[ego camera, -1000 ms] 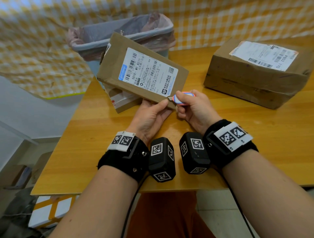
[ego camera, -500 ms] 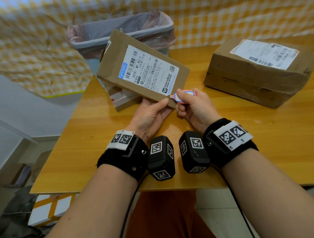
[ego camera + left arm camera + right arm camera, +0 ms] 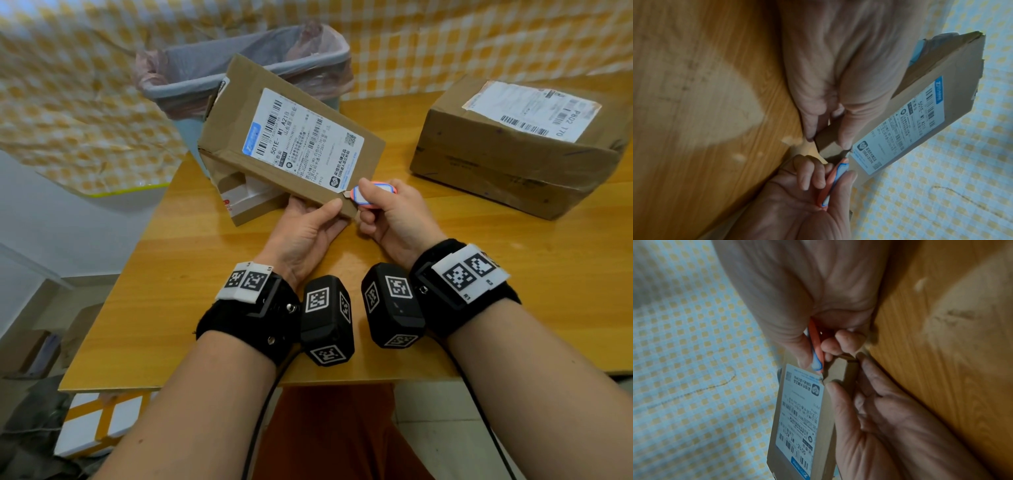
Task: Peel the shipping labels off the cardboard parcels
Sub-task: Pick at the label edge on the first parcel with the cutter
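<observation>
A flat cardboard parcel (image 3: 239,137) is tilted up off the wooden table, its white shipping label (image 3: 301,144) facing me. My left hand (image 3: 308,222) grips its near edge, thumb on top (image 3: 849,129) and fingers beneath. My right hand (image 3: 387,216) pinches a small orange-and-blue cutter (image 3: 373,195), whose short blade tip touches the label's near corner (image 3: 821,378). The cutter (image 3: 834,177) shows edge-on in the left wrist view. A second, bigger parcel (image 3: 513,164) with its own label (image 3: 534,109) sits at the right.
A lined waste bin (image 3: 246,65) stands just behind the held parcel, off the table's far left corner. Another piece of taped cardboard (image 3: 246,198) lies under the held parcel. A yellow checked cloth (image 3: 68,102) hangs behind. Bare table (image 3: 531,291) lies near the right forearm.
The held parcel and both hands have shifted only slightly; the cutter tip stays at the label's near corner.
</observation>
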